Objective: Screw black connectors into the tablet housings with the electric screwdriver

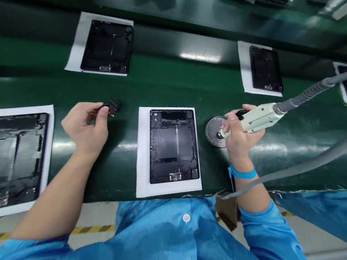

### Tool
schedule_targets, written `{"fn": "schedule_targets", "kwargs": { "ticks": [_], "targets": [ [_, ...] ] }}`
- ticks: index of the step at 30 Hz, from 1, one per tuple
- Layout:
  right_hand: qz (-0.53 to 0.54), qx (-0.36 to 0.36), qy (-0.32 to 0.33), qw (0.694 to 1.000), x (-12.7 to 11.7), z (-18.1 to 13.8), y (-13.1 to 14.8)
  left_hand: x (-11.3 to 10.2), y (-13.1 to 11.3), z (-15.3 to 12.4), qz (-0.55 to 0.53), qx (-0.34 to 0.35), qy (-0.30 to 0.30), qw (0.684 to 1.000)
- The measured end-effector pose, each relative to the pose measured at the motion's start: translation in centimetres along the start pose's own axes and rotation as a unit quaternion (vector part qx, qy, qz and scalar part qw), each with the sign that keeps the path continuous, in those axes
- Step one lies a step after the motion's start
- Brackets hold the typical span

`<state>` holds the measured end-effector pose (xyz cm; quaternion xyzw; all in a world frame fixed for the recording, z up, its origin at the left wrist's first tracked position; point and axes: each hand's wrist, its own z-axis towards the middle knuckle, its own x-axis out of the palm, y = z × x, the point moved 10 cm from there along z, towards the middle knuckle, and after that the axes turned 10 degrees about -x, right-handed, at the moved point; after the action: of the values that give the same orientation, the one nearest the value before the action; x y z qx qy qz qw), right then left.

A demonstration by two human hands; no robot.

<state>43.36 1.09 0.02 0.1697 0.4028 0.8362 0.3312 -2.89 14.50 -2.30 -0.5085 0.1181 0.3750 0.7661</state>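
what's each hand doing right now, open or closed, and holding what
left hand: closed, fingertips pinching a small black part.
right hand: closed around a powered screwdriver, its tip at a round metal dish.

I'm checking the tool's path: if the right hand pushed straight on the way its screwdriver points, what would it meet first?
Probably the round perforated dish just beside the right hand; the screwdriver tip sits at its edge, though height above it is unclear.

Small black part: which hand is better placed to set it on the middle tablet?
Likely left: the left hand pinches the small black part beside the dark tablet chassis; the right hand grips a pale powered screwdriver.
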Motion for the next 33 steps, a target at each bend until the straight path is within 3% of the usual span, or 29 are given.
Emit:
{"fn": "schedule_targets", "kwargs": {
  "ticks": [4, 10, 25, 33],
  "targets": [
    [0.008, -0.01, 0.009, 1.0, 0.11, -0.02, 0.1, 0.15, 0.85, 0.12, 0.004, -0.026, 0.008, 1.0],
    [0.019, -0.017, 0.015, 1.0, 0.2, -0.06, 0.06, -0.15, 0.12, -0.08, -0.048, 0.024, -0.011, 0.999],
    [0.036, -0.001, 0.016, 0.999, 0.48, -0.1, -0.17, 0.03, 0.36, 0.43, -0.033, -0.063, -0.002, 0.997],
    [0.005, 0.002, 0.019, 1.0, 0.49, -0.16, -0.41, 0.03, 0.6, 0.53, -0.041, -0.041, -0.008, 0.998]
  ]
}}
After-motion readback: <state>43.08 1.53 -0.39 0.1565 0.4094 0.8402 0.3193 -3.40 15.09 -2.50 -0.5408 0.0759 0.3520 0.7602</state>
